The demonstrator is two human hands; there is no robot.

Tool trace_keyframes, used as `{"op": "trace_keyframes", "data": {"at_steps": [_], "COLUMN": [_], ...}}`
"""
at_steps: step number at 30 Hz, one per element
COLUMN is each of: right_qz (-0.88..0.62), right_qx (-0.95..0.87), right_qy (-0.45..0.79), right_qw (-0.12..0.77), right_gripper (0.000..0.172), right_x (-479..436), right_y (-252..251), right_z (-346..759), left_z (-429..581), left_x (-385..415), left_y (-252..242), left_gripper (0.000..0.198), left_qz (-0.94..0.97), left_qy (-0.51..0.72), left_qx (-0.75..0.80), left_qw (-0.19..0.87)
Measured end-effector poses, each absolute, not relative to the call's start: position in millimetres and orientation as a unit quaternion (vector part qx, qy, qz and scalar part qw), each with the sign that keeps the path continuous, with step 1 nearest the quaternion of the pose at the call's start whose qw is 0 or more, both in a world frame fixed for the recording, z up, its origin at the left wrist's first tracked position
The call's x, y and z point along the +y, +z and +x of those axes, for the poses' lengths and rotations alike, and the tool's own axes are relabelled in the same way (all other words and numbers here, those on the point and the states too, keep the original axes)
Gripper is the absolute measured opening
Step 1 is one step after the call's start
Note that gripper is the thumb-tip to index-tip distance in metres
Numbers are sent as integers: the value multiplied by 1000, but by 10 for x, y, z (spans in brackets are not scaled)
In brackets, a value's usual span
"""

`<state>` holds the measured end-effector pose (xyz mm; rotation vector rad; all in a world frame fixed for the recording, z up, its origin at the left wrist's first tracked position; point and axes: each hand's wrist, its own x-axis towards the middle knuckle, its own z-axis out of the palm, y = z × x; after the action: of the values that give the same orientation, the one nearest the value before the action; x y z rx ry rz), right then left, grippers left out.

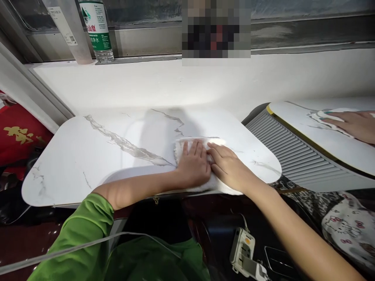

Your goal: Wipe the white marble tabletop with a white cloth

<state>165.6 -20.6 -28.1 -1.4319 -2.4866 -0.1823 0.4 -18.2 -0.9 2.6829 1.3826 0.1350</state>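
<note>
A white cloth (219, 185) lies on the marble-patterned white tabletop (117, 132), near its front edge. My left hand (193, 166) presses flat on the cloth, its fingers stretched out towards the wall. Beside it, my right hand (228, 166) also rests on the cloth, fingers apart and slightly bent, close to the left hand. Part of the cloth is hidden under both hands, and its lower right corner reaches the table's edge.
A bottle of water (98, 33) and a translucent container (70, 31) stand on the window ledge. At right, another person's hand (357, 123) rests on a white cloth on a second ribbed table (310, 152). A power strip (243, 249) lies below; a cable (88, 244) crosses in front.
</note>
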Motion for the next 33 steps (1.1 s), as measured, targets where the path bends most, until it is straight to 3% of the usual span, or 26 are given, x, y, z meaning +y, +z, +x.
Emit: {"op": "trace_keyframes", "data": {"at_steps": [12, 26, 33], "right_qz": [-511, -535, -547], "right_qx": [-840, -813, -806], "right_qy": [-39, -39, -22], "right_qw": [177, 226, 227], "right_gripper": [34, 39, 41], "right_x": [-16, 1493, 1925], "right_y": [-314, -366, -342], "right_z": [1857, 1709, 1658], "left_z": [223, 209, 193], "left_x": [8, 1517, 1886], "left_y": [7, -53, -71], "left_gripper": [60, 60, 59], "left_qz": [887, 872, 857], "left_qy": [37, 33, 42], "left_qx": [454, 478, 505], "left_qw": [80, 102, 92]}}
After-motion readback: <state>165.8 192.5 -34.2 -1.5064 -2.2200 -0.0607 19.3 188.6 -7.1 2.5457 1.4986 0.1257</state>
